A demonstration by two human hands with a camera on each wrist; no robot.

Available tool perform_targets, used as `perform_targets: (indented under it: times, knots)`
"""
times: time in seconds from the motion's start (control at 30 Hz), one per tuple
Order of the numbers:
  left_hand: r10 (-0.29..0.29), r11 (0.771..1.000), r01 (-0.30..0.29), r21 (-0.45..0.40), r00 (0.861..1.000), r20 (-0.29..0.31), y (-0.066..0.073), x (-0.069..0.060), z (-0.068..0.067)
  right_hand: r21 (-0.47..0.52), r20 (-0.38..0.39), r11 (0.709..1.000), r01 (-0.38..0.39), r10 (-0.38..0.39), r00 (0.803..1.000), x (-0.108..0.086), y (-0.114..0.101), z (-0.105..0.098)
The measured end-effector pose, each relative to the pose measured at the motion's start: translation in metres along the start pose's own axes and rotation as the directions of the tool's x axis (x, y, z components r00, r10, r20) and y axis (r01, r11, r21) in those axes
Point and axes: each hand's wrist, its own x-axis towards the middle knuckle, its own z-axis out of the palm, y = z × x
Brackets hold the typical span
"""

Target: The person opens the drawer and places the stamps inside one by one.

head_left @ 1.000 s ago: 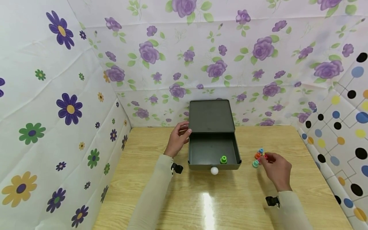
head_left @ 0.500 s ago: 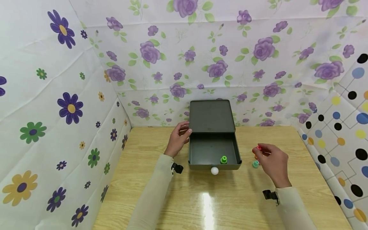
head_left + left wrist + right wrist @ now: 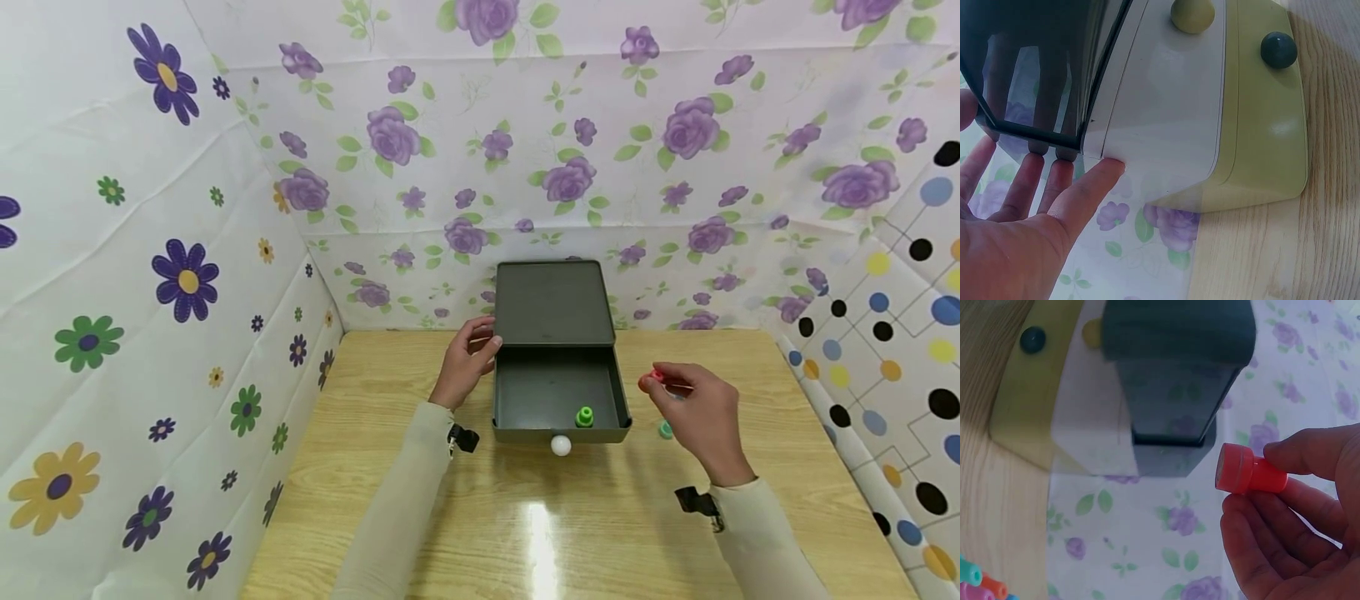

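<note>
My right hand (image 3: 701,421) holds a small red toy stamp (image 3: 1250,472) between thumb and fingers, raised above the table to the right of a small drawer cabinet (image 3: 555,304). The cabinet's dark grey top drawer (image 3: 536,400) is pulled out, and a green stamp (image 3: 584,418) stands in its front right corner. Against the cabinet's left side rests my left hand (image 3: 461,371), fingers extended and thumb at the front edge. In the left wrist view, a white drawer (image 3: 1160,94) and a yellow-green drawer (image 3: 1266,125) are both closed below.
A teal stamp (image 3: 665,430) stands on the wooden table (image 3: 390,375), partly behind my right hand. Orange (image 3: 994,586) and pink (image 3: 974,594) stamps lie beside it in the right wrist view. Flowered cloth (image 3: 420,192) hangs behind the cabinet.
My right hand has picked the red stamp out of the group, lifted it and moved left toward the drawer. The left hand stays on the cabinet's side.
</note>
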Motion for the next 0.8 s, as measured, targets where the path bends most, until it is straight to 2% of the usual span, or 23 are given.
perform_targets:
  times: [0.37,0.8]
  knots:
    - [-0.008,1.000,0.008,-0.001,1.000,0.002,0.000,0.001,0.000,0.026,0.013,0.997,0.071,-0.071,0.997,0.002,-0.024,0.008]
    - [-0.020,1.000,0.020,-0.002,1.000,0.006,0.003,0.000,0.000,0.052,0.100,0.991,0.126,-0.131,0.986,0.002,-0.035,0.028]
